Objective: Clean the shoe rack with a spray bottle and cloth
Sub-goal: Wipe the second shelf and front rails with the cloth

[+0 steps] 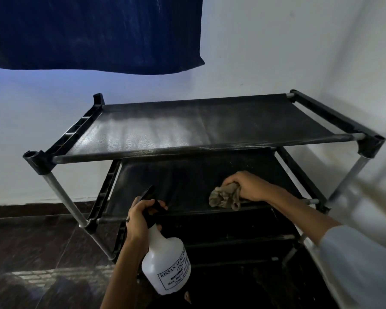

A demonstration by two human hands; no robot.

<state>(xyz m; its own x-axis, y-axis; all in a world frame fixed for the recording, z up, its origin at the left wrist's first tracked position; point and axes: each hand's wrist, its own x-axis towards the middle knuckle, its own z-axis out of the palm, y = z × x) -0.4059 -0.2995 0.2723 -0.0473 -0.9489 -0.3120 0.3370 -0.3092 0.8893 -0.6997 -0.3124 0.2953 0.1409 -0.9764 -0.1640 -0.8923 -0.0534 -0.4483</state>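
Note:
A black shoe rack [205, 150] with fabric shelves and metal poles stands against a white wall. Its top shelf [187, 128] shows a pale, dusty or wet sheen. My left hand [138, 217] grips the black trigger head of a white spray bottle [167, 262], with the nozzle pointing at the second shelf. My right hand [243, 186] holds a crumpled beige cloth [225, 197] pressed on the front part of the second shelf [176, 186]. The lower shelves are dark and hard to make out.
A dark blue cloth [94, 32] hangs above the rack at the upper left. The white wall meets a corner at the right. Dark glossy floor tiles [38, 241] lie left of the rack. A pale sleeve [361, 259] covers my right forearm.

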